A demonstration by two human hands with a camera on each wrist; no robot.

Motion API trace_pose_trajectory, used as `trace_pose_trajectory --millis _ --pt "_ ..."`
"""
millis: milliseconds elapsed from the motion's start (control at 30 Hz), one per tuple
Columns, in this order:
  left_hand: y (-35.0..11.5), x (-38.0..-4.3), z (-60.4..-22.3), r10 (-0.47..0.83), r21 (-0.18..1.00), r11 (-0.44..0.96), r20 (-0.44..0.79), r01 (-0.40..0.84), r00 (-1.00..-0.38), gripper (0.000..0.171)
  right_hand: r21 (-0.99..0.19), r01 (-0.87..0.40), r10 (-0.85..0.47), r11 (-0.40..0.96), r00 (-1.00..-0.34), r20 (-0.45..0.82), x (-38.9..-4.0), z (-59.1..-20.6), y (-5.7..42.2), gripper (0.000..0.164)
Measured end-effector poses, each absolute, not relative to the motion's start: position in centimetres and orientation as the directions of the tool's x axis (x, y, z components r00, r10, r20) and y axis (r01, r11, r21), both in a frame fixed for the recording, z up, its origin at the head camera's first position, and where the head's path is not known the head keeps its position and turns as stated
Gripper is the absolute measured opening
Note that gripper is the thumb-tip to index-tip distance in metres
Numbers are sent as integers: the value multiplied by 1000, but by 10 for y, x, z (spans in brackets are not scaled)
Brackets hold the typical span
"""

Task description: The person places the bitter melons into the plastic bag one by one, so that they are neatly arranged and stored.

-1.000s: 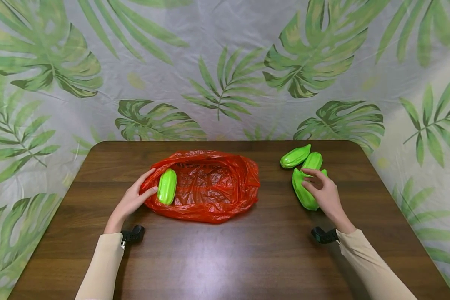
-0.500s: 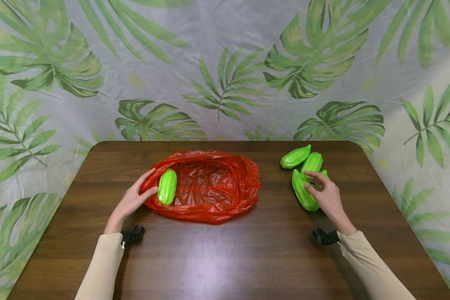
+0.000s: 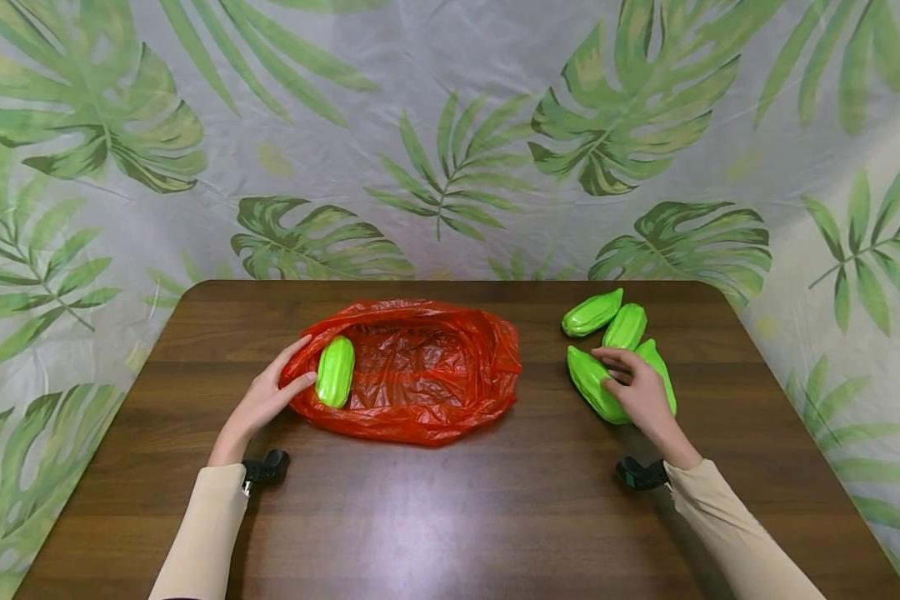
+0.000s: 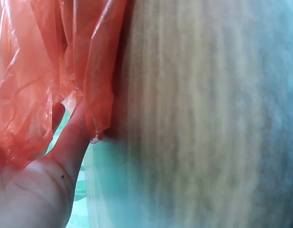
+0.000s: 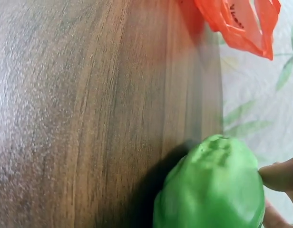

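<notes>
An open red plastic bag [image 3: 420, 427] lies on the table with one ridged green gourd [image 3: 335, 372] inside at its left end. My left hand [image 3: 264, 400] holds the bag's left edge; in the left wrist view crumpled red plastic [image 4: 99, 71] hangs over its fingers. On the right, my right hand [image 3: 645, 404] grips another green gourd [image 3: 591, 379] low over or on the table. The right wrist view shows that gourd's blunt end [image 5: 213, 185] with fingertips [image 5: 275, 175] against its side. The palm side of the right hand is hidden from above.
Behind the right hand lie two more green gourds, one at the back [image 3: 592, 312] and one beside it [image 3: 626, 327]. Another gourd [image 3: 656, 367] is partly covered by the right hand. The brown wooden table [image 3: 420, 517] ends at a leaf-patterned cloth [image 3: 450, 150].
My right hand has shifted a little left and the gripped gourd has moved left with it, baring more of the gourd behind. My left hand and the bag have stayed in place.
</notes>
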State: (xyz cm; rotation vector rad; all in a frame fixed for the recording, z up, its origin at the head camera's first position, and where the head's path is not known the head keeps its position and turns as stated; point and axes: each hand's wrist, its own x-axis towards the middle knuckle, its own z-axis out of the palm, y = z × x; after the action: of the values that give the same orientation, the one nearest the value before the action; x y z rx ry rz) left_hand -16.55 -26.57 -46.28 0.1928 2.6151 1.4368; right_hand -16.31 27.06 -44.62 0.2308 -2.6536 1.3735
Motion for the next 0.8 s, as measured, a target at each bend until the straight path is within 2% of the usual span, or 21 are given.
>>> trace_pose_trajectory --millis 333,800 --pt "-266 -166 -463 187 840 540 -61 50 -980 68 -781 -161 -79 603 -987 142 -162 -449 269 34" --pt "-265 -165 -463 186 845 534 -67 43 -980 68 -771 -164 -161 616 -984 80 -164 -455 267 42"
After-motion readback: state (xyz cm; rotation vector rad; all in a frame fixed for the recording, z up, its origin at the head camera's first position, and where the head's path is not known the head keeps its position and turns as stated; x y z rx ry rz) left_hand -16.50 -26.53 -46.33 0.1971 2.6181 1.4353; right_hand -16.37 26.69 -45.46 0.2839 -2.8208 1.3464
